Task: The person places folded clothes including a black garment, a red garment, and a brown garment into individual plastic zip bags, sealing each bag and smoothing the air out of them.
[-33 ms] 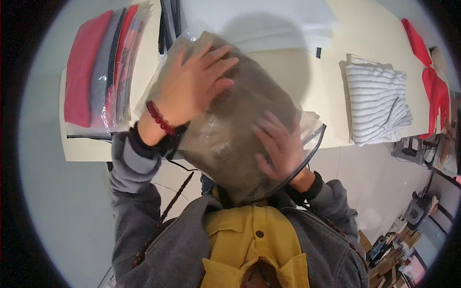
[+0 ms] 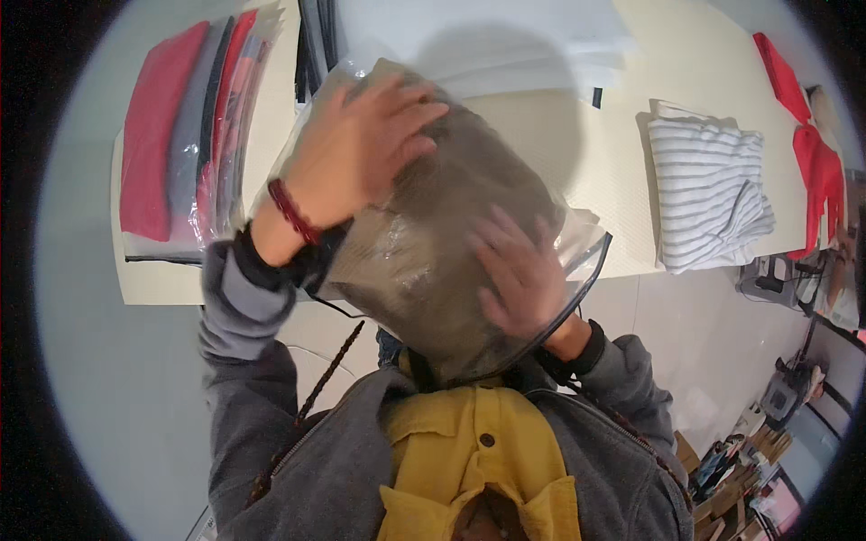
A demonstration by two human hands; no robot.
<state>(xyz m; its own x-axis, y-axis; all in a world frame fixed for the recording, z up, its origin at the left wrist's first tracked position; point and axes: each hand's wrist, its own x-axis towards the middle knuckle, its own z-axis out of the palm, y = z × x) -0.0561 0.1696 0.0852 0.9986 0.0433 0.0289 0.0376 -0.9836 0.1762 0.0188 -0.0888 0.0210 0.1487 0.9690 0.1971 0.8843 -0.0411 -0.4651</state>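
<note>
A folded brown garment (image 2: 451, 171) lies inside a clear plastic bag (image 2: 585, 236) with a dark edge strip along its opening. The bag slants from the table over its near edge, toward my body. My left hand (image 2: 365, 149), with a dark red bead bracelet at the wrist, rests on the bag's upper left part, fingers spread. Past the dark strip, my right hand (image 2: 519, 275) reaches into the bag. It looks paler through the film and lies flat on the garment, fingers apart. The garment's underside is hidden.
Bagged red and grey garments (image 2: 167, 135) are stacked at the left of the cream table (image 2: 162, 287). Clear bags (image 2: 505, 45) with dark edges lie at the back. To the right are a folded striped garment (image 2: 708, 189) and red cloth pieces (image 2: 816, 185).
My left wrist and sleeve have shifted slightly left, and the left fingers have moved a little. The right hand has moved slightly up and left inside the bag.
</note>
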